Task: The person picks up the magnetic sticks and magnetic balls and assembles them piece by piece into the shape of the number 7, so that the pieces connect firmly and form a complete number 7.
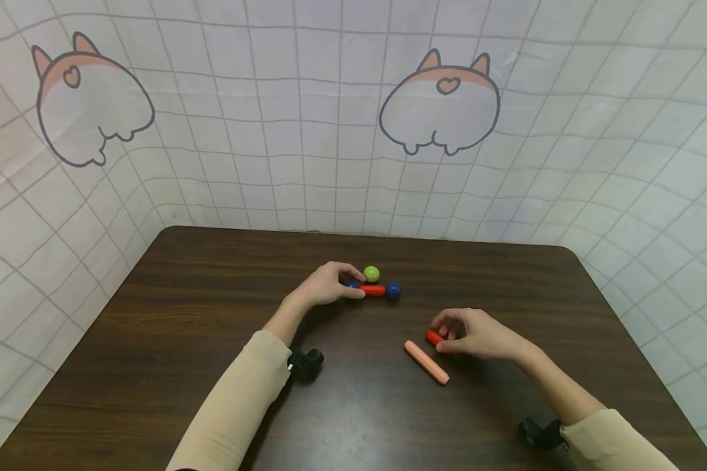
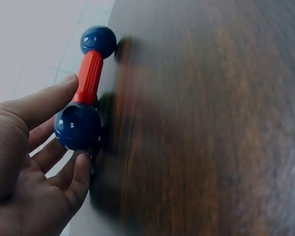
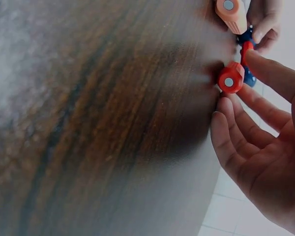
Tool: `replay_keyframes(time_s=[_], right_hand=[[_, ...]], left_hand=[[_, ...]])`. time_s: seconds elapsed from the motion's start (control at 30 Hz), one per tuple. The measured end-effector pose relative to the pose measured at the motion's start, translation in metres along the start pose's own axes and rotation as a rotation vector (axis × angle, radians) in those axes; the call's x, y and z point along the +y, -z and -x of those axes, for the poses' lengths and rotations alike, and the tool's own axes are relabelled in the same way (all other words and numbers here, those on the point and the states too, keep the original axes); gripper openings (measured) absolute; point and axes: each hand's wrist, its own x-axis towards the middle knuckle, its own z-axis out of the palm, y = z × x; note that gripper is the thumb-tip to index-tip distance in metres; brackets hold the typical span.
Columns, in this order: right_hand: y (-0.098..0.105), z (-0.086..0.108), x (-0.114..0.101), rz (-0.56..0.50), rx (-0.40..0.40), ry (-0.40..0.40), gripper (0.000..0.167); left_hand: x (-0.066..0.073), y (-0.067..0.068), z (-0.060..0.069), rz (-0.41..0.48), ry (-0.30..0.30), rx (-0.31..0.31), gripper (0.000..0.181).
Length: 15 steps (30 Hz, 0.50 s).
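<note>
A red rod (image 1: 372, 290) lies between two blue balls, the right one (image 1: 393, 291) in plain view. My left hand (image 1: 324, 285) has its thumb and fingers around the left ball; in the left wrist view this ball (image 2: 78, 127) is joined to the ribbed red rod (image 2: 89, 78). Just behind the rod sits a green ball (image 1: 371, 274). Nearer the front right, my right hand (image 1: 477, 335) pinches a second red rod (image 1: 434, 338). The right wrist view shows its round end (image 3: 229, 82) beside the thumb and index finger of that hand (image 3: 265, 152).
An orange rod (image 1: 427, 362) lies on the dark wooden table (image 1: 212, 340), left of and in front of my right hand. A white gridded cloth (image 1: 241, 131) with cartoon animal drawings hangs behind the table and along its sides.
</note>
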Motion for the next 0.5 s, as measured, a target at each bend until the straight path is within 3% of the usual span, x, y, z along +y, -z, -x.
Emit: replay_keyframes(time_s=[0.5], right_hand=[[-0.0001, -0.0028, -0.0007, 0.023, -0.021, 0.003, 0.033]], left_hand=[[0.0000, -0.0047, -0.0047, -0.017, 0.018, -0.008, 0.021]])
